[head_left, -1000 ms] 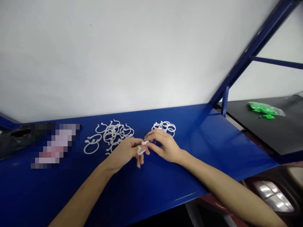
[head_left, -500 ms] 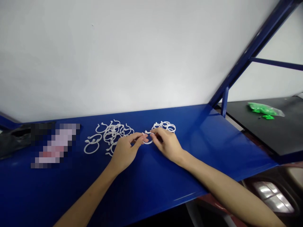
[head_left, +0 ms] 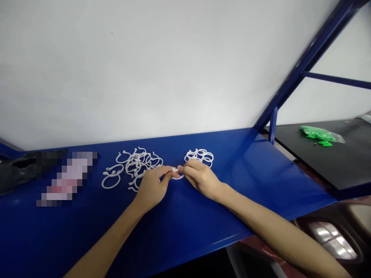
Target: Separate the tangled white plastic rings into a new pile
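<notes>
My left hand (head_left: 152, 185) and my right hand (head_left: 201, 178) meet over the blue shelf (head_left: 179, 216), both pinching one small white plastic ring (head_left: 177, 173) between fingertips. The ring is mostly hidden by the fingers. A loose heap of open white rings (head_left: 136, 166) lies just left of my left hand. A smaller cluster of closed white rings (head_left: 199, 155) lies just beyond my right hand.
A blurred pink and dark object (head_left: 65, 178) lies at the shelf's left end. A blue slanted frame post (head_left: 301, 65) rises at the right. Beyond it a black surface (head_left: 327, 162) holds a bag of green parts (head_left: 320, 135). A white wall stands behind.
Both hands have moved forward and down toward the shelf. The white ring, held bent open near my left fingers a second ago, now sits pinched between both hands' fingertips.
</notes>
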A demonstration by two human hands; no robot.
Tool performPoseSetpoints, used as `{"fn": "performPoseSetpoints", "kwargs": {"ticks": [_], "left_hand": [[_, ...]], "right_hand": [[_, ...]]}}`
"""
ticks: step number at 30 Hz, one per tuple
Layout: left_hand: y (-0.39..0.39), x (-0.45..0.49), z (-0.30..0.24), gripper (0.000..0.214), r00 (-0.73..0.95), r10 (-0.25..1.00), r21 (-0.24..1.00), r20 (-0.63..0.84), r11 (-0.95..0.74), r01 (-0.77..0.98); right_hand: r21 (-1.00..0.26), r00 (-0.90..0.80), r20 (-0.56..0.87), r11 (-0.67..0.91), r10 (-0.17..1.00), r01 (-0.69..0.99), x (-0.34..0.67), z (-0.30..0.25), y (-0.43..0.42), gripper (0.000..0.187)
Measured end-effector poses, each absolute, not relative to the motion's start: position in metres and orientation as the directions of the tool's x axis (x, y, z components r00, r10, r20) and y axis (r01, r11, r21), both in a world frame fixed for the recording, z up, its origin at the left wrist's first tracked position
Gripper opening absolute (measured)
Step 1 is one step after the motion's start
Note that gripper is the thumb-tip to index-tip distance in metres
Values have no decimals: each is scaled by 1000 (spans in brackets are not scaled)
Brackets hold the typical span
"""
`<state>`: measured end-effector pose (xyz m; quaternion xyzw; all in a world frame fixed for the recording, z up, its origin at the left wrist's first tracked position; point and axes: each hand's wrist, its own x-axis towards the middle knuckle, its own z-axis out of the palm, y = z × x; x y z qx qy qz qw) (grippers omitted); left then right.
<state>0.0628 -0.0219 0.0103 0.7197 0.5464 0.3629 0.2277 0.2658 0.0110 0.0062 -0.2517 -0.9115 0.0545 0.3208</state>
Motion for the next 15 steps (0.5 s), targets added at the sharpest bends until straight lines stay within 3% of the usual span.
{"fn": "performPoseSetpoints", "kwargs": {"ticks": [7, 11, 15], "left_hand": [[-16, 61, 6, 35, 211, 936, 590, 281, -342, 732], [-10, 48, 7, 34, 203, 925, 388, 322, -324, 863], [-6, 29, 6, 40, 225, 946, 138, 234, -261, 955]], "right_hand": [[-167, -689, 530, 857, 495, 487, 266, 1, 22, 25], [-237, -500, 532, 687, 684, 687, 280, 7, 40, 22], [-271, -318, 461, 473, 828, 838, 303, 13, 58, 21]]}}
